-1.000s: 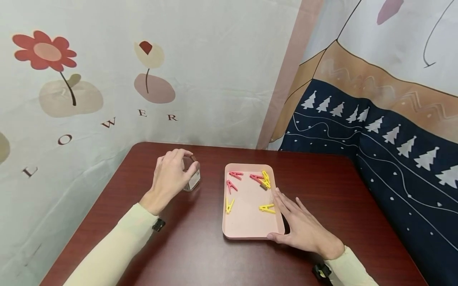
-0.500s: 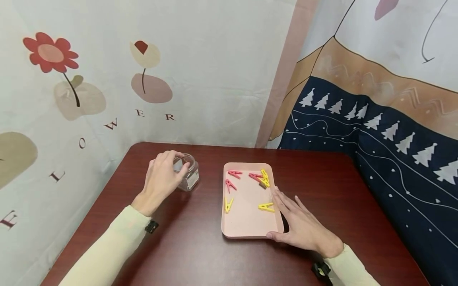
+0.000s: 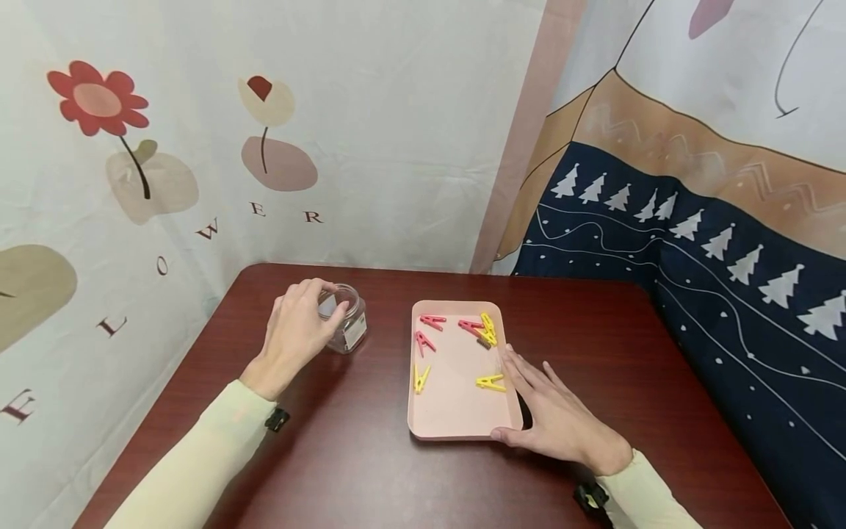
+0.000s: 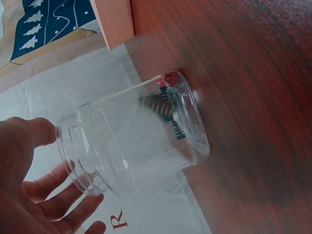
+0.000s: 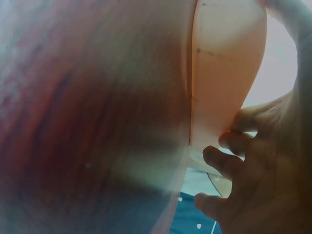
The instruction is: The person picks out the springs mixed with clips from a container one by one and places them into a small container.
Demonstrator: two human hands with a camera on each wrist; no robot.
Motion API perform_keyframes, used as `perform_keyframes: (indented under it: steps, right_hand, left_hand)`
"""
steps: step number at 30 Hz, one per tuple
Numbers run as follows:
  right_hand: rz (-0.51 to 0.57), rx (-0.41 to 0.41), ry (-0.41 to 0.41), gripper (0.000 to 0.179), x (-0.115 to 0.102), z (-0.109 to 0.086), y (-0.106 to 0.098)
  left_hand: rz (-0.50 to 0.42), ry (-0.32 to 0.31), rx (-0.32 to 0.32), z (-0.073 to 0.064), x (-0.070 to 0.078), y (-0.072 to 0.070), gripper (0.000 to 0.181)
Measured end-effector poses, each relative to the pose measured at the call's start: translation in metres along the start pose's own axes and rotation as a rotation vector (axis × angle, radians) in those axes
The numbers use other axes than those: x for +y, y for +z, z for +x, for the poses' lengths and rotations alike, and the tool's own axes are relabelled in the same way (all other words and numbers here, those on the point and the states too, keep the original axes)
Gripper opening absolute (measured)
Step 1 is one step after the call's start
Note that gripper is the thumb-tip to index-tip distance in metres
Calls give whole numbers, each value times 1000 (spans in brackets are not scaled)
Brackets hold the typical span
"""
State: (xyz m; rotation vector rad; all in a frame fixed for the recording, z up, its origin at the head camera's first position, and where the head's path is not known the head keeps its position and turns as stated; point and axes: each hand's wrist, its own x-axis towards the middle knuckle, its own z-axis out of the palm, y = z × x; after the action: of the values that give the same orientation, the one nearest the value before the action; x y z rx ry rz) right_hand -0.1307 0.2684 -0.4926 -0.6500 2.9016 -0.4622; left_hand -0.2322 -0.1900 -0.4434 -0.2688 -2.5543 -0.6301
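Observation:
In the head view my left hand (image 3: 297, 330) holds a clear glass jar (image 3: 355, 332) by its rim, thumb on one side and fingers on the other. The jar stands upright on the table. Small dark ribbed things (image 4: 163, 107) and a red one (image 4: 169, 79) lie at its bottom; their kind is unclear. My right hand (image 3: 562, 419) rests against the right side of a pink tray (image 3: 456, 430), fingers extended. Pink clips (image 3: 423, 343) and yellow clips (image 3: 490, 383) lie in the tray, with a small dark piece (image 3: 484, 344) beside the upper yellow one.
A dark red wooden table (image 3: 344, 463) carries both jar and tray. Behind it hangs a pale cloth (image 3: 410, 147) printed with flowers and letters. A navy cloth with white trees (image 3: 608, 228) borders the right side.
My left hand has drawn slightly left and down, uncovering more of the jar. A brown ribbed thing seen by its fingertips a second ago no longer shows there. My right hand stays at the tray.

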Motion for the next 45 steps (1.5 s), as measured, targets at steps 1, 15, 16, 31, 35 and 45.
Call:
perform_keyframes:
  steps: [1, 15, 16, 31, 35, 45]
  right_hand:
    - [-1, 1, -1, 128, 0, 0, 0]
    - [-13, 10, -13, 128, 1, -2, 1]
    - [-12, 10, -14, 128, 0, -2, 1]
    - [-28, 7, -6, 127, -2, -3, -2]
    - [-28, 4, -5, 126, -2, -3, -3]
    - [-47, 20, -12, 126, -2, -1, -2]
  left_hand:
    - [2, 1, -1, 0, 0, 0, 29]
    - [16, -1, -1, -2, 1, -1, 31]
    - [18, -3, -2, -2, 1, -1, 31]
    - [17, 14, 24, -3, 5, -1, 30]
    - [13, 23, 28, -4, 7, 0, 30]
    - [-8, 52, 27, -6, 18, 2, 20]
